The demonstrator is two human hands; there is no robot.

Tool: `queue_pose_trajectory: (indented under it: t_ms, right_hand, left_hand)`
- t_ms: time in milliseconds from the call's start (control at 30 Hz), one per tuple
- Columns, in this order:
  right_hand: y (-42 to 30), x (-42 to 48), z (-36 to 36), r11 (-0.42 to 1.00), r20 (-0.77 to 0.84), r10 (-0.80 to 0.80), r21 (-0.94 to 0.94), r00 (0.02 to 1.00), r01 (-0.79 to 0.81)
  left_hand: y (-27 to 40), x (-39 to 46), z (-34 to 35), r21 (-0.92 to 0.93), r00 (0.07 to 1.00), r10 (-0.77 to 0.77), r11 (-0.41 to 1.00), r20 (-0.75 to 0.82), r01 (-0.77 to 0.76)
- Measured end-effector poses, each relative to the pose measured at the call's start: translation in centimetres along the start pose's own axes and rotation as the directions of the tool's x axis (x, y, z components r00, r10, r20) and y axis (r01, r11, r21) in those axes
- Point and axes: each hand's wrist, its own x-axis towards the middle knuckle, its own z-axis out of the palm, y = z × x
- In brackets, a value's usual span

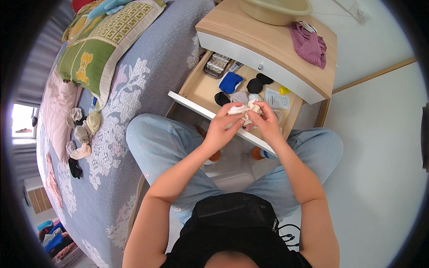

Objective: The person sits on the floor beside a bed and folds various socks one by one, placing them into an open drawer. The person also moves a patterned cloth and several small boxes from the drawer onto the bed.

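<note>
Above the open drawer (pixel 203 87), my left hand (pixel 224 124) and my right hand (pixel 266 121) together grip a crumpled cream sock (pixel 248 112). Both thumbs press into its folds. Just beyond the fingers, inside the drawer, lie a pale grey rolled sock (pixel 239 97), a white bundle (pixel 254 97) and a black rolled sock (pixel 221 99). Farther back are a blue folded cloth item (pixel 230 82) and a pair of black bundles (pixel 255 85). Part of the drawer front is hidden behind my hands.
A clear-lidded dark tray (pixel 217 64), a printed packet (pixel 277 99) and a yellow item (pixel 284 90) share the drawer. On the wooden nightstand top (pixel 231 21) stand a beige basin (pixel 278 13) and a purple cloth (pixel 308 45). Several loose socks (pixel 81 133) lie on the bed (pixel 130 90) at left.
</note>
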Motion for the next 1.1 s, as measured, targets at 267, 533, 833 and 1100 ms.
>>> queue_pose_trajectory:
  t_ms: [267, 533, 833, 1100]
  right_hand:
    - [-1.6, 0.2, 0.0, 0.992, 0.121, 0.118, -0.055, 0.986, -0.112]
    - [-0.7, 0.3, -0.9, 0.960, 0.113, 0.224, -0.196, 0.968, -0.199]
    - [-1.4, -0.1, -0.7, 0.926, 0.144, 0.276, -0.307, 0.950, -0.222]
    - [-2.2, 0.6, -1.7, 0.914, 0.047, 0.204, -0.366, 0.978, -0.173]
  left_hand:
    - [0.6, 1.3, -1.7, -0.545, 0.935, -0.323, 0.815, -0.148, 0.196]
    - [0.9, 1.9, -2.9, 0.258, 0.982, 0.163, 0.957, -0.097, -0.134]
    - [0.5, 1.4, -3.3, -0.086, 0.978, -0.194, 0.976, 0.073, 0.200]
    - [1.4, 1.0, -3.1, -0.101, 0.917, -0.122, 0.980, 0.380, 0.172]
